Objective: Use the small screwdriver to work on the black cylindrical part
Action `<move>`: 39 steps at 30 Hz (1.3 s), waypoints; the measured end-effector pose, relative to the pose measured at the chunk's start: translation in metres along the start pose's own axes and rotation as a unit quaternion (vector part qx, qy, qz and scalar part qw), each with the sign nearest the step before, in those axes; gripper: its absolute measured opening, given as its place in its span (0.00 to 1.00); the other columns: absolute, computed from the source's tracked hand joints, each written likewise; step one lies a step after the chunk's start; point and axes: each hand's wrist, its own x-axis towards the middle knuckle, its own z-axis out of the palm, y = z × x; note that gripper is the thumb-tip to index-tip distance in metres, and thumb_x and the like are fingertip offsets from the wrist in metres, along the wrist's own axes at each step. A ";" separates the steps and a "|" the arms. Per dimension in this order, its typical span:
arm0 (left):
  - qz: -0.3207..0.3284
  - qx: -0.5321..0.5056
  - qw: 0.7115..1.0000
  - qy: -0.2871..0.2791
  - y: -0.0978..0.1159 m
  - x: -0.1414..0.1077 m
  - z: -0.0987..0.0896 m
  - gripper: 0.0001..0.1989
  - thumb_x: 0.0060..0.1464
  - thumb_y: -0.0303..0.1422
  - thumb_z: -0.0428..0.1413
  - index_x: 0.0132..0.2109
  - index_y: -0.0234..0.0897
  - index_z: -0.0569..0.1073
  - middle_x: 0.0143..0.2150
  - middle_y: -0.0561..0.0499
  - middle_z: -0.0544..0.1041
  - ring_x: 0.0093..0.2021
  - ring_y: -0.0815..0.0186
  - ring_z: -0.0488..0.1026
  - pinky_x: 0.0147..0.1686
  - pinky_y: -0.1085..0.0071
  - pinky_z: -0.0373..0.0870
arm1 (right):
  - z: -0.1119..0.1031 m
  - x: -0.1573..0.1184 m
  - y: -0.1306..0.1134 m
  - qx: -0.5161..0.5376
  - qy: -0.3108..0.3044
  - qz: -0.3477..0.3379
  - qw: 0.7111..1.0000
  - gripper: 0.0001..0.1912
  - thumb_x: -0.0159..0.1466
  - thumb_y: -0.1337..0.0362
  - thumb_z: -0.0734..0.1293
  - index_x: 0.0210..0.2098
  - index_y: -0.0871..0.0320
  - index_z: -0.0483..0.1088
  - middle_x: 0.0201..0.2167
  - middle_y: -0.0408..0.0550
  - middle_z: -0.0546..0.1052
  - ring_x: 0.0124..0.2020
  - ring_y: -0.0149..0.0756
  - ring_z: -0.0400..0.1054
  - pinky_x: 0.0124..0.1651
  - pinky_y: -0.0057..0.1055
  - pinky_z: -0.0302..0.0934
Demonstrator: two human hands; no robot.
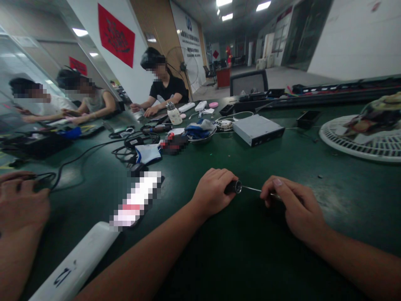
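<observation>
My left hand (214, 190) is wrapped round a short dark cylinder (232, 187), whose shiny ringed end faces right. Most of the cylinder is hidden by the fingers. Across from it, my right hand (293, 205) pinches a thin metal-shafted tool (252, 189). The shaft points left and its tip is at the cylinder's ringed end; whether it goes inside, I cannot tell. The tool's back part is covered by my fingers. Both hands are low over the dark green table (250, 255).
Left of my forearm lie a lit phone (136, 200) and a long white case (73, 263). Another person's hand (23, 205) rests at the left edge. Beyond are cables, a white-blue cloth (148, 153), a disc drive (258, 128) and a white fan grille (360, 140). Several people sit at the far left.
</observation>
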 end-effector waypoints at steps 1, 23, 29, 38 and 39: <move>0.000 0.001 1.000 0.000 0.000 0.000 0.000 0.09 0.53 0.28 0.59 0.43 0.37 0.71 0.40 0.51 0.77 0.42 0.63 0.73 0.42 0.65 0.64 | 0.000 0.000 0.000 -0.001 -0.001 -0.004 1.000 0.22 0.74 0.57 0.55 0.30 0.54 0.73 0.25 0.43 0.71 0.28 0.33 0.66 0.34 0.32 0.57; 0.007 0.007 1.000 -0.001 0.000 0.000 -0.001 0.07 0.54 0.29 0.58 0.42 0.38 0.70 0.41 0.50 0.78 0.42 0.63 0.74 0.43 0.64 0.65 | 0.000 0.000 0.001 0.012 -0.004 0.004 1.000 0.23 0.74 0.56 0.55 0.29 0.55 0.72 0.25 0.43 0.70 0.28 0.33 0.66 0.33 0.33 0.58; 0.002 0.000 1.000 0.002 0.000 0.000 -0.001 0.07 0.55 0.29 0.57 0.42 0.38 0.70 0.41 0.50 0.77 0.41 0.64 0.73 0.42 0.65 0.65 | 0.000 0.000 -0.002 0.029 -0.041 -0.019 0.999 0.22 0.74 0.57 0.55 0.31 0.55 0.74 0.28 0.44 0.72 0.29 0.33 0.67 0.33 0.32 0.59; -0.003 0.004 1.000 0.001 0.001 0.000 -0.001 0.07 0.55 0.28 0.57 0.42 0.38 0.70 0.41 0.50 0.77 0.40 0.64 0.73 0.41 0.66 0.66 | 0.000 0.000 -0.002 0.017 -0.018 -0.012 1.000 0.21 0.74 0.57 0.55 0.32 0.55 0.73 0.27 0.44 0.72 0.29 0.33 0.67 0.34 0.33 0.59; -0.003 0.004 1.000 0.001 0.001 0.000 -0.001 0.07 0.55 0.28 0.57 0.42 0.38 0.70 0.41 0.50 0.77 0.40 0.64 0.73 0.41 0.66 0.66 | -0.001 0.000 -0.003 0.023 -0.029 -0.020 0.999 0.21 0.74 0.57 0.55 0.31 0.55 0.73 0.27 0.44 0.72 0.29 0.33 0.67 0.33 0.33 0.59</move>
